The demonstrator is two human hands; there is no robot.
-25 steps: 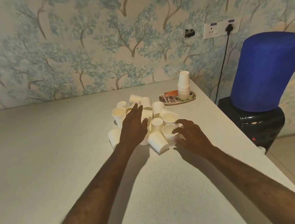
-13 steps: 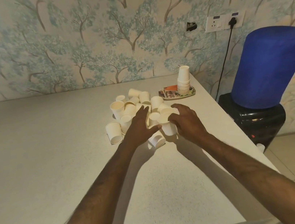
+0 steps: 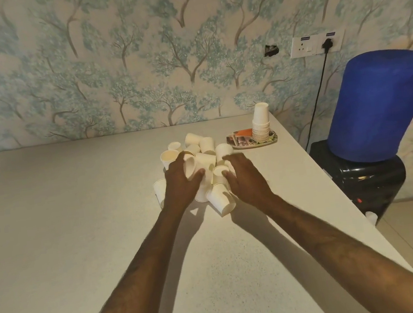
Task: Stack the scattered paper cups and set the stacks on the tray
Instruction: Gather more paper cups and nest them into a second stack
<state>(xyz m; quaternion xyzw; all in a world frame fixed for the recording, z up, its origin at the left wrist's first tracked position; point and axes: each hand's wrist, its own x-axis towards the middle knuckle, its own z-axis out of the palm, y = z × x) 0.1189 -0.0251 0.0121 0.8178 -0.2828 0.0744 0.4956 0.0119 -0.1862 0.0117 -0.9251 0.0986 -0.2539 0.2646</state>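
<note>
Several white paper cups (image 3: 203,146) lie scattered in a pile on the white table, some upright, some on their sides. My left hand (image 3: 179,186) is closed around one tilted cup (image 3: 191,167) at the pile's left. My right hand (image 3: 245,177) grips an upright cup (image 3: 220,174) at the pile's right. Another cup (image 3: 221,201) lies on its side between my wrists. A tall stack of cups (image 3: 261,126) stands upside down on a patterned tray (image 3: 240,142) at the table's far right corner.
The table's right edge (image 3: 339,204) runs close beside my right arm. Past it stands a water dispenser with a blue-covered bottle (image 3: 384,107). A power cable (image 3: 317,103) hangs from a wall socket. The wallpapered wall borders the table's far side.
My left hand has closed on a cup and tilted it up. My right hand keeps hold of its cup near the middle of the pile. The camera has shifted slightly.
</note>
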